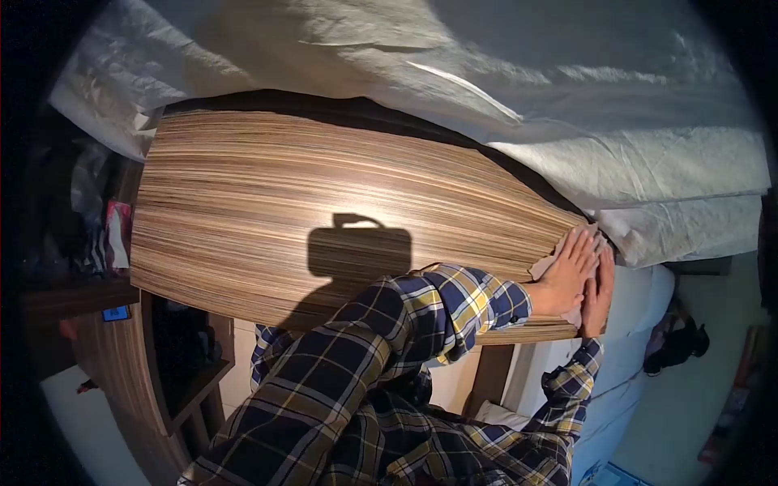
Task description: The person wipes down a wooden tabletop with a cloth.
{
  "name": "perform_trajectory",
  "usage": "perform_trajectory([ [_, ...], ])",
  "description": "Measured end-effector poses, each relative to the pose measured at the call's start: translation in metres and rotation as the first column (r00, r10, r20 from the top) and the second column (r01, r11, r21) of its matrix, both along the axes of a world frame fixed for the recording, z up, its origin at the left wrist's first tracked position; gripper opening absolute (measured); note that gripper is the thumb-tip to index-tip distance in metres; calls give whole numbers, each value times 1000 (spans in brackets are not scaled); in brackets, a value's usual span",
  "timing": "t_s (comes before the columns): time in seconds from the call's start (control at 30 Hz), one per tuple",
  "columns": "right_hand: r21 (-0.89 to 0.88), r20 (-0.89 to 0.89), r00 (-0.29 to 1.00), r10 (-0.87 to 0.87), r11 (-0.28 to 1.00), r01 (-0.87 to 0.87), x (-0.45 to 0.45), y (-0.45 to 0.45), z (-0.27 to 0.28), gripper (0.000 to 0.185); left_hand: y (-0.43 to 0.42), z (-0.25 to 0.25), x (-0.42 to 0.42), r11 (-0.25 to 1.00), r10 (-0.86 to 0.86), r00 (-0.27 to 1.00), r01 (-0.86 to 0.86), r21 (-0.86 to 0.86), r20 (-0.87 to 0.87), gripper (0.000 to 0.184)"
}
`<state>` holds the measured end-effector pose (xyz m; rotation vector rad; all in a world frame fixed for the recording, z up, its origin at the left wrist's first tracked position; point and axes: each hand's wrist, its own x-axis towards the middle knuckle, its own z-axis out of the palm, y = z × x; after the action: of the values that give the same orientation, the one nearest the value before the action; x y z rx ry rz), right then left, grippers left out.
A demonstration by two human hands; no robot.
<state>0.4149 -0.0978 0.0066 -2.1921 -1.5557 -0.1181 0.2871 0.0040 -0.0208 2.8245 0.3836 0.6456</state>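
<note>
A wide wood-grain panel [243,186] with dark and light stripes stretches across the view. At its right end my left hand [569,275] lies flat with fingers stretched out, pressing a crumpled greyish-pink cloth [545,266] against the surface. Right beside it, my right hand [598,296] rests along the panel's right edge, fingers extended and close to the cloth. Part of the cloth is hidden under my left hand. My right fingers partly overlap the cloth's far side, and I cannot tell whether they hold it.
Pale creased sheeting [567,97] hangs along the panel's far side. A dark open cabinet [190,348] stands at lower left, near a small blue-screened device [116,313]. A light-blue surface [628,348] lies at right, with a dark item [681,344] beyond.
</note>
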Motion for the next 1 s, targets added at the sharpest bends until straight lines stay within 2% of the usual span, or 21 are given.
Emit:
perform_trajectory([
  [0.07,-32,77,997,25,999,-23,-10,3,1,56,0,-1,-3,1000,24,1000,-24,-3,-17,84],
  [0.13,-41,70,997,37,999,-34,-20,5,-2,57,0,-4,-8,1000,20,999,-20,-5,-30,83],
  [0.3,-27,106,984,142,990,-140,-57,57,-18,57,55,1,-77,998,28,997,-32,-56,-73,82],
  [0.37,-143,199,976,89,988,-61,-69,85,-23,54,78,-2,-98,995,79,995,-82,-63,-59,81],
  [0.43,-113,190,967,169,982,-149,-101,121,-17,52,102,-3,-129,986,164,984,-166,-25,-74,79],
  [0.47,-70,190,961,202,979,-192,-119,137,-15,52,110,-7,-146,973,230,973,-230,8,13,73],
  [0.5,-28,191,953,234,972,-234,-136,153,-14,52,120,-4,-164,968,251,968,-251,8,13,73],
  [0.53,14,158,955,252,966,-257,-153,167,-16,53,129,0,-182,968,241,970,-242,-66,-23,71],
  [0.57,46,212,946,246,964,-261,-172,181,-16,46,138,2,-198,962,228,972,-234,-139,-57,69],
  [0.6,-62,195,961,197,980,-188,-194,196,-10,41,147,-9,-209,955,290,956,-287,-82,38,54],
  [0.63,-171,185,972,146,979,-114,-215,212,-2,38,160,-4,-226,951,304,952,-300,-78,37,54],
  [0.7,-117,93,987,133,986,-122,-256,239,-2,38,184,22,-267,896,200,946,-282,-344,-256,41],
  [0.77,-91,83,976,200,977,-193,-280,264,-14,45,193,32,-305,909,299,916,-359,-213,-269,34],
  [0.8,-78,53,969,240,969,-236,-298,272,-13,42,194,27,-319,885,419,871,-455,-99,-255,37],
  [0.83,-63,24,960,280,958,-278,-318,277,-9,40,193,23,-332,840,531,817,-543,14,-225,41],
  [0.9,91,-53,877,478,877,-472,-350,283,-8,35,186,11,-358,712,700,709,-680,176,-89,52],
  [0.93,83,-51,854,518,854,-513,-367,280,-1,35,180,8,-372,718,693,715,-670,189,-95,52],
  [1.0,85,-61,822,566,824,-560,-391,275,1,37,167,4,-397,642,764,645,-761,89,3,63],
])
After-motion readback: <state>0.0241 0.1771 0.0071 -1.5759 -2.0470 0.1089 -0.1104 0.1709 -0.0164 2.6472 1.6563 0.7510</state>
